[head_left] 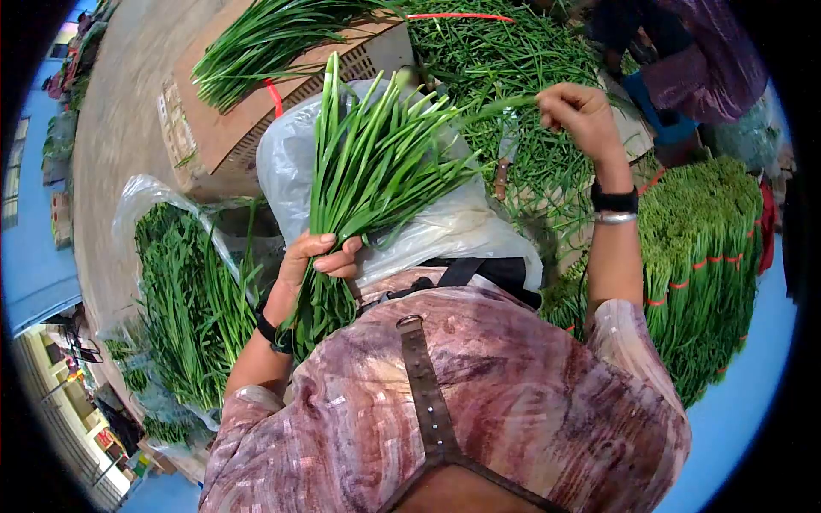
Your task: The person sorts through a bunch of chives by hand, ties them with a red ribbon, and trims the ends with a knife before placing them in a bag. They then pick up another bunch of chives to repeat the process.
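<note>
My left hand is closed around the leafy lower part of a bunch of garlic chives. Its pale cut ends fan out upward and to the right over my lap. Off to the right, my right hand is raised with thumb and fingers pinched on a thin green chive leaf, which stretches back toward the bunch. Beneath the bunch, a whitish plastic sheet covers my lap. A knife with a brown handle lies on the loose greens below my right hand.
Loose chives are heaped ahead. More chives lie on a board over a plastic crate. A plastic-lined bag of greens stands at left; red-tied bundles stand at right. Another person's sleeve shows upper right.
</note>
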### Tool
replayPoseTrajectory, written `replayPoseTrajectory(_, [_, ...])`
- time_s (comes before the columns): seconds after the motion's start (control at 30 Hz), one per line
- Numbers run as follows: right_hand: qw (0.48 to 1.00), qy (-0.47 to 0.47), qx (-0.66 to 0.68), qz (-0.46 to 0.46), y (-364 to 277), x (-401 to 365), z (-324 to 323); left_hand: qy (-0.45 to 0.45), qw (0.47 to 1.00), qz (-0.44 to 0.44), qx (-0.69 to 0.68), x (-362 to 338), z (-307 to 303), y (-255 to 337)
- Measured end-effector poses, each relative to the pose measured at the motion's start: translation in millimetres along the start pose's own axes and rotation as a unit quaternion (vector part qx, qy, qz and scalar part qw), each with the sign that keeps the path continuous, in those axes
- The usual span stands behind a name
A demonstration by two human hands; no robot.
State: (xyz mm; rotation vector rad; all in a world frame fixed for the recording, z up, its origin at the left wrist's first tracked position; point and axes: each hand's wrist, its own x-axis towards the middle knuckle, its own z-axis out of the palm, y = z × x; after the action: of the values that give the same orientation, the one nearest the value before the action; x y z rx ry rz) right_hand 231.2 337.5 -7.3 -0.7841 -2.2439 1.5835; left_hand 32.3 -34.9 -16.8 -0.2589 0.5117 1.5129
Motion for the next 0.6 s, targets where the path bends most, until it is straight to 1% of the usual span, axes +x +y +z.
replayPoseTrajectory(0.03, [0.999, 0.049, 0.002, 0.023, 13, 5, -14, 0.007, 1.0, -0.005, -0.003, -1, -3, 0])
replayPoseTrajectory(0.07, [0.976, 0.12, -0.179, 0.04, 27, 4, -24, 0.013, 1.0, -0.008, -0.006, -2, -4, 0])
replayPoseTrajectory(0.1, [0.915, 0.186, -0.354, 0.054, 40, 4, -32, 0.015, 1.0, -0.009, -0.012, -3, -4, 0])
replayPoseTrajectory(0.13, [0.82, 0.243, -0.514, 0.065, 47, 5, -33, 0.017, 1.0, -0.009, -0.019, -4, -2, 0])
replayPoseTrajectory(0.2, [0.831, 0.254, -0.492, -0.054, 57, 9, -22, 0.016, 0.999, -0.004, -0.03, -3, 0, 0])
replayPoseTrajectory(0.23, [0.833, 0.257, -0.477, -0.111, 44, 7, -8, 0.014, 0.999, -0.003, -0.035, -3, 1, -1])
replayPoseTrajectory(0.27, [0.917, 0.186, -0.35, -0.044, 30, 5, 12, 0.013, 0.999, -0.004, -0.038, -3, 1, -2])
replayPoseTrajectory(0.3, [0.972, 0.088, -0.217, -0.032, 27, 8, 31, -0.007, 0.998, -0.025, -0.056, -3, -1, -1])
replayPoseTrajectory(0.33, [0.987, 0.004, -0.156, -0.034, 12, 7, 51, -0.029, 0.996, -0.046, -0.074, -1, -5, -2])
replayPoseTrajectory(0.37, [0.998, -0.056, -0.026, 0.031, 19, 10, 72, -0.051, 0.992, -0.064, -0.091, -1, -8, -1])
replayPoseTrajectory(0.4, [0.996, -0.079, 0.009, 0.047, 11, 9, 87, -0.051, 0.992, -0.068, -0.094, -1, -7, -2])
replayPoseTrajectory(0.43, [0.99, -0.115, -0.005, 0.075, 7, 12, 96, -0.052, 0.991, -0.072, -0.096, -1, -6, -3])
replayPoseTrajectory(0.5, [0.991, -0.105, 0.011, 0.083, 3, 16, 109, -0.051, 0.99, -0.077, -0.104, -3, -7, -4])
replayPoseTrajectory(0.57, [0.993, -0.081, 0.072, 0.056, 17, 19, 121, -0.052, 0.989, -0.081, -0.113, -3, -8, -5])
replayPoseTrajectory(0.6, [0.992, -0.069, 0.102, 0.042, 14, 20, 125, -0.054, 0.988, -0.082, -0.12, -3, -8, -5])
